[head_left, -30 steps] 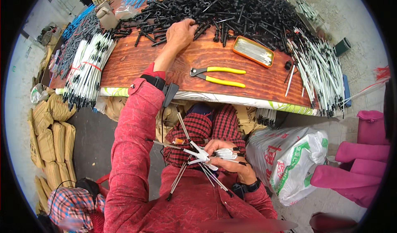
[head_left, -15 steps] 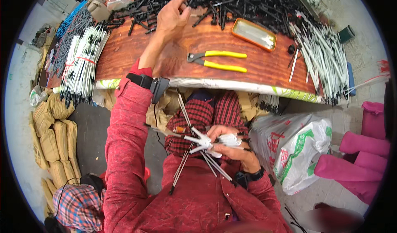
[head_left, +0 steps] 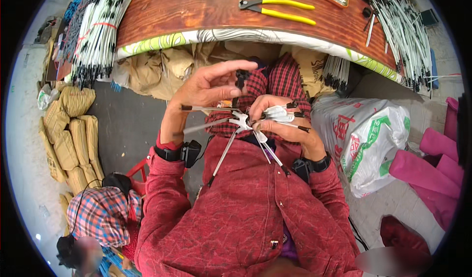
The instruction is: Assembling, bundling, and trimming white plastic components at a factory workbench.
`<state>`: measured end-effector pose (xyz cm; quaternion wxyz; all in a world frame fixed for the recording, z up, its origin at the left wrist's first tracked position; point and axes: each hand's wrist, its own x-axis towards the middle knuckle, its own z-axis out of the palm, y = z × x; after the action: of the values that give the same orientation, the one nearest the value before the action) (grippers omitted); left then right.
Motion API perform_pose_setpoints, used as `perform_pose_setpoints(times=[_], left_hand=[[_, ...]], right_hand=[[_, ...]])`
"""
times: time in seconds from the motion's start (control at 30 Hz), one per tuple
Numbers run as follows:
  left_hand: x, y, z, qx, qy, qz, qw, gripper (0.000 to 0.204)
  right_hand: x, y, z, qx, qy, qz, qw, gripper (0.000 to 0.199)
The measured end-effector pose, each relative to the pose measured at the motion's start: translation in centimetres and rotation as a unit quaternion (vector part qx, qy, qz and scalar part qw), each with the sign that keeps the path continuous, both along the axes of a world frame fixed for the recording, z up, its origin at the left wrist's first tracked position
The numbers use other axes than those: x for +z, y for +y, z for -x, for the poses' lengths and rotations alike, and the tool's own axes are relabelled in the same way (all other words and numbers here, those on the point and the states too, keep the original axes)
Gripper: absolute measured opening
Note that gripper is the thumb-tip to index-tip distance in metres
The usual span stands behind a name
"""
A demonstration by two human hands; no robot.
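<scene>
Once at table, left hand point(head_left: 209, 87) back.

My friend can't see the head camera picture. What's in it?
A person in a red shirt holds a bunch of white rods in the right hand, while the left hand pinches a small black piece. Yellow pliers lie on the wooden table.

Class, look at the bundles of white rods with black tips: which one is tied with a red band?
The bundle on the table's left end; a red band crosses its middle. The right-end pile lies loose.
</scene>
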<state>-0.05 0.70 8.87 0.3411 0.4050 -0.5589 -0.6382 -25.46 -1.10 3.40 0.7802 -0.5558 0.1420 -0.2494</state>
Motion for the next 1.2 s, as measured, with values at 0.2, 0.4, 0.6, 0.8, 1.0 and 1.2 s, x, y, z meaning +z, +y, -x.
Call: perform_pose_setpoints(times=[0.2,0.4,0.6,0.8,1.0,1.2], left_hand=[[0.9,2.1,0.9,-0.041,-0.105,0.17,0.979,0.054],[0.7,4.5,1.7,0.054,-0.154,0.241,0.957,0.053],[0.4,4.5,2.1,0.075,-0.169,0.311,0.932,0.047],[1.2,5.1,2.8,0.126,-0.133,0.109,0.977,0.032],[0.8,5.1,2.2,0.076,-0.176,0.11,0.975,0.028],[0.3,4.6,2.2,0.052,-0.136,0.222,0.964,0.025]], right_hand=[[1.3,0.2,-0.8,0.007,0.012,0.07,0.997,0.013],[1.7,0.6,-0.9,-0.007,0.034,0.055,0.998,0.016],[1.7,0.7,-1.2,-0.013,0.024,0.139,0.99,0.021],[1.2,0.7,-1.0,-0.02,0.03,0.153,0.988,0.023],[1.6,0.8,-0.9,-0.011,0.026,0.151,0.988,0.025],[1.1,0.7,-0.7,-0.014,0.042,0.152,0.987,0.027]])
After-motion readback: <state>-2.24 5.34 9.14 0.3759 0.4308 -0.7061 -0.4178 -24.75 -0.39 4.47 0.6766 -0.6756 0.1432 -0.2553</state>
